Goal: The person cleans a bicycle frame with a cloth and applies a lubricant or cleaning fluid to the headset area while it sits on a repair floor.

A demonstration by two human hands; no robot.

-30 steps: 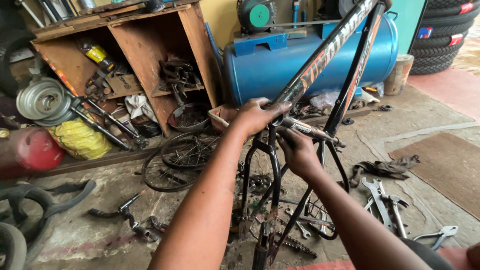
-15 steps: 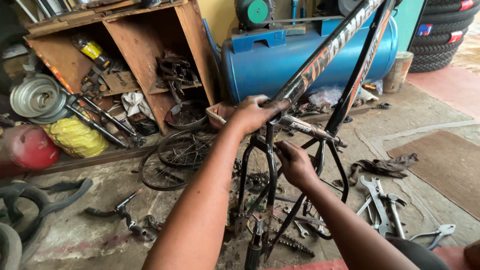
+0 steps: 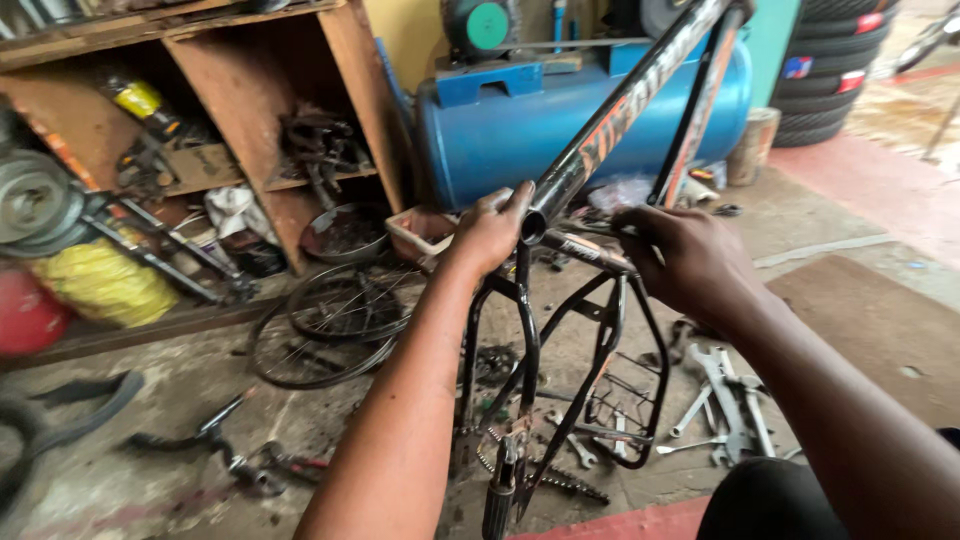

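Note:
A black bicycle frame with orange markings stands tilted in front of me, its rear stays pointing down at the floor. My left hand grips the frame at the open end of its seat tube. My right hand is closed around a thin tube or tool lying across the frame just right of that joint. What exactly the right hand holds is partly hidden by the fingers.
A blue air compressor tank stands behind the frame. A wooden shelf full of parts is at the left. Bicycle wheels lie on the floor, with spanners, a chain and stacked tyres at the far right.
The view has closed in on the frame. My right hand has risen from the lower stays to the tube beside the seat joint. My left hand keeps its grip.

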